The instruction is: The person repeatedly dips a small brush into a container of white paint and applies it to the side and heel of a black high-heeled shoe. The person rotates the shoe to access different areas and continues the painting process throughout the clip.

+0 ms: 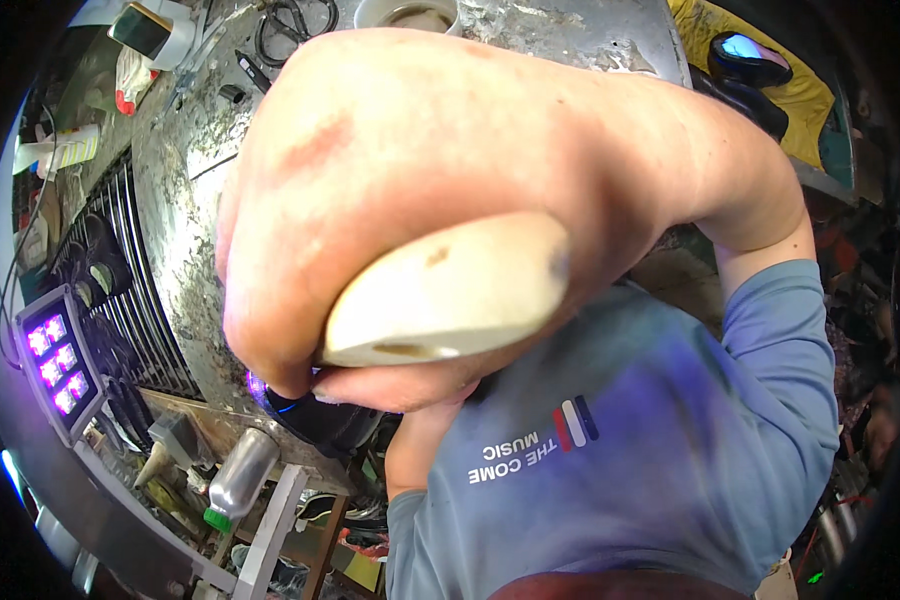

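My right hand (440,170) fills the middle of the view, very close to the camera. Its fist is closed around a pale, rounded wooden handle (450,290), whose blunt end sticks out toward the lens. Its blue sleeve (780,350) comes in from the right. Below the fist my left forearm (415,450) rises in a blue sleeve, but that hand is hidden behind the right one. A dark round object with a blue-violet glow (310,415) sits just under the fist; I cannot tell which hand touches it.
A worn, stained metal worktop (185,200) lies behind the hand. A wire grille (120,270) and a small panel of violet lights (58,360) are at left. Scissors (295,25) and a cup (410,12) sit at the top, a metal bottle (235,480) is below, and a yellow cloth (800,95) is at top right.
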### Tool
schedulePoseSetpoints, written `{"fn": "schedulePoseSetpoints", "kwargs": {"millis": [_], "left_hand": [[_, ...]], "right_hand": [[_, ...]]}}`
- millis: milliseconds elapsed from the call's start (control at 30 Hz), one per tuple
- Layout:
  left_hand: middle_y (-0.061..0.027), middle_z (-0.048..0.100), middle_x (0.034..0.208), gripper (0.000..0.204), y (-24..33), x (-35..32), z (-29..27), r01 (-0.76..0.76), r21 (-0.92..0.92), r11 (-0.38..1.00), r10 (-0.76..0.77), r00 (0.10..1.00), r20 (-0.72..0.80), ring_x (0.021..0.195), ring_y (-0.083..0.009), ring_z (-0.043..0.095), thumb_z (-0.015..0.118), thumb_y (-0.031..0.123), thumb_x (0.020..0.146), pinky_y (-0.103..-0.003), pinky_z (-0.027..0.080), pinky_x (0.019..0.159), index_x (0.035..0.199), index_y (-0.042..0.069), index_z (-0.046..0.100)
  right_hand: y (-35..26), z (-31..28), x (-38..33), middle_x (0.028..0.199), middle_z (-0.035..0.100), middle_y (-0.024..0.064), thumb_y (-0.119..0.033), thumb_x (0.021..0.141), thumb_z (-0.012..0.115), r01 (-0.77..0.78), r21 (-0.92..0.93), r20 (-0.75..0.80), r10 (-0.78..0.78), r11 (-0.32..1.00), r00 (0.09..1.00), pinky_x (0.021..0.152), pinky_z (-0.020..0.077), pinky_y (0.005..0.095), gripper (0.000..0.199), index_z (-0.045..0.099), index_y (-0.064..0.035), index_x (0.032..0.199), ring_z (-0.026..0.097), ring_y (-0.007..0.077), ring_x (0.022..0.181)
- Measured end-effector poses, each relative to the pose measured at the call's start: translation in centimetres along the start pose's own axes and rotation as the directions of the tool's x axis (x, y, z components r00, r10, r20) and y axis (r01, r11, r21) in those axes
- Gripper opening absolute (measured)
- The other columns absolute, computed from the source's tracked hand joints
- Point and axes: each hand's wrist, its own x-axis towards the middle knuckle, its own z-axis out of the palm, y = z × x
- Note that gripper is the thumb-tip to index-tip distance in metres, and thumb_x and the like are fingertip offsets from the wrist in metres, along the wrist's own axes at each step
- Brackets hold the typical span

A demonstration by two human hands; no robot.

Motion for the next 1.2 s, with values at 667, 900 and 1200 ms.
{"fn": "schedulePoseSetpoints", "kwargs": {"millis": [667,900,1200], "left_hand": [[-0.0167,0.072,0.101,0.036,0.2,2.9,-1.7,0.338,-0.031,0.941,-0.303,0.878,0.37,0.082,-0.0271,0.075,0.046,0.022,0.105,-0.036,0.062,0.067,0.133,-0.001,0.043],[-0.0196,0.073,0.101,0.037,-4.8,5.3,-1.9,0.34,-0.264,0.903,-0.104,0.767,0.633,0.081,-0.0267,0.075,0.047,0.021,0.105,-0.037,0.062,0.068,0.134,-0.001,0.045],[-0.0186,0.074,0.094,0.039,-0.6,3.0,-0.3,0.374,0.016,0.927,-0.355,0.867,0.35,0.076,-0.0275,0.075,0.043,0.018,0.105,-0.036,0.061,0.064,0.137,-0.005,0.041]], "right_hand": [[2.0,2.1,-2.1,0.076,0.067,0.0128,-0.019,0.068,0.072,0.114,0.199,-0.101,-0.096,0.973,0.99,0.068,0.0533,0.0405,0.019,0.073,-0.0066,0.082,0.066,0.031,0.074],[3.1,2.6,-2.7,0.083,0.068,0.0103,-0.005,0.08,0.072,0.25,0.275,-0.152,-0.215,0.929,0.965,0.061,0.0541,0.0419,0.019,0.065,-0.0069,0.098,0.065,0.0354,0.073],[3.4,2.1,-3.1,0.084,0.07,0.0107,-0.008,0.081,0.073,0.175,0.31,-0.095,-0.153,0.934,0.984,0.065,0.0542,0.0391,0.018,0.067,-0.005,0.098,0.067,0.032,0.075]]}}
